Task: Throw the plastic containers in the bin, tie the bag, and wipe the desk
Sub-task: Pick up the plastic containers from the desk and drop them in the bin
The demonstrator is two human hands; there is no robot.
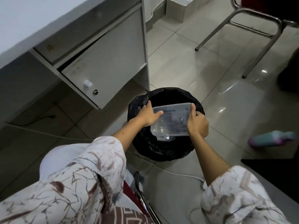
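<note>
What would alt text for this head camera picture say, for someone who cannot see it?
Two hands, left hand and right hand, hold a clear plastic container over a round bin lined with a black bag. The bin stands on a tiled floor beside a grey desk cabinet.

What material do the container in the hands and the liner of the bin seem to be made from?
The container, held over the bin by the left hand and the right hand, looks like clear, rigid, glossy plastic: the dark bag shows through it. The liner seems to be thin black plastic film, since it wrinkles and has a dull shine.
</note>
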